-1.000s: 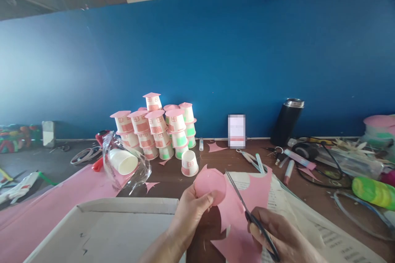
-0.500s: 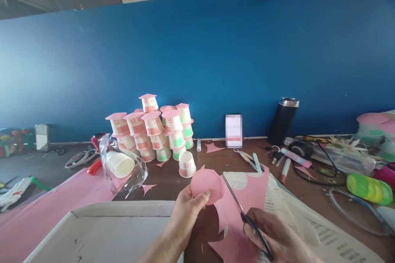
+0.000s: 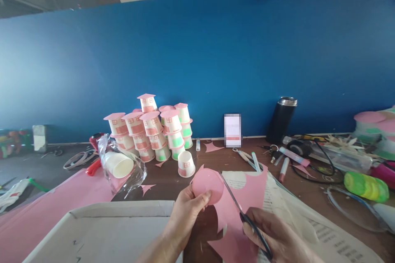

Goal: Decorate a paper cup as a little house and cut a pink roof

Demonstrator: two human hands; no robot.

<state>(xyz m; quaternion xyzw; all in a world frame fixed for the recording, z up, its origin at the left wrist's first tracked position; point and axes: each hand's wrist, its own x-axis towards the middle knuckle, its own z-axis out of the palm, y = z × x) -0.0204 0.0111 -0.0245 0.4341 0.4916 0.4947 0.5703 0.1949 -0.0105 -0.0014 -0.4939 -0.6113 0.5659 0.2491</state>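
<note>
My left hand (image 3: 187,211) pinches a round pink paper disc (image 3: 207,185) that is still joined to a larger pink sheet (image 3: 243,203). My right hand (image 3: 274,238) grips black-handled scissors (image 3: 239,209), whose blades run up along the disc's right edge. Both hands hover low over the brown table, in front of a newspaper (image 3: 311,222). A single upturned paper cup (image 3: 186,164) with pink windows stands just beyond the disc.
A pile of decorated paper cups (image 3: 151,131) with pink lids stands against the blue wall. A bagged sleeve of plain cups (image 3: 120,164) lies left, a white cardboard box (image 3: 101,230) near me. A black flask (image 3: 280,120), pens, cables and green tape rolls (image 3: 365,185) lie to the right.
The view has shifted slightly right, so everything sits a little further left. The scissors have crept along the disc's edge. Both hands keep their hold.
</note>
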